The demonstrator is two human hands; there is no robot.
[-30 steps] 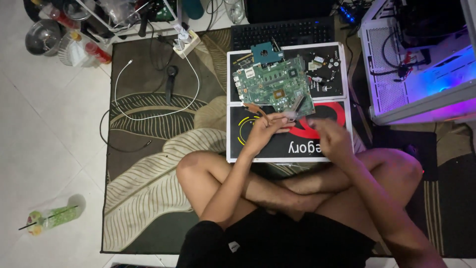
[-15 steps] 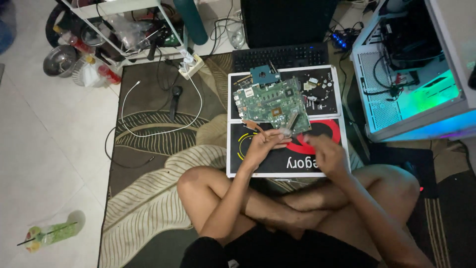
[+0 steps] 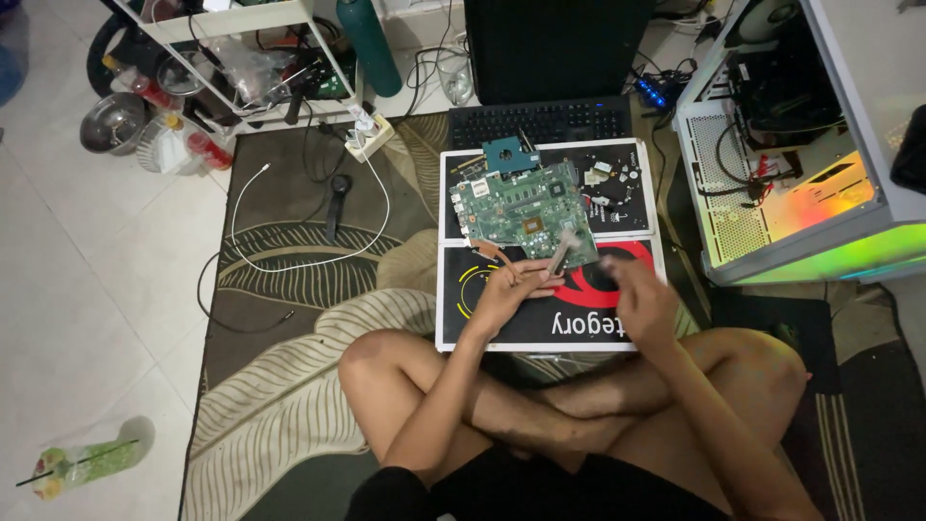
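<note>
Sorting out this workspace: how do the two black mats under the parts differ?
The far mat carries the green circuit board and small loose parts, while the near mat is mostly bare, with the left hand and right hand over it. The near mat shows a big red and yellow print; the far mat looks plainer. Both are black with white edges, lying edge to edge on the rug.

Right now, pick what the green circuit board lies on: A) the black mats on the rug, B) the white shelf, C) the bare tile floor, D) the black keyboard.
A: the green circuit board lies on the black mats spread over the rug, in front of the black keyboard.
</note>
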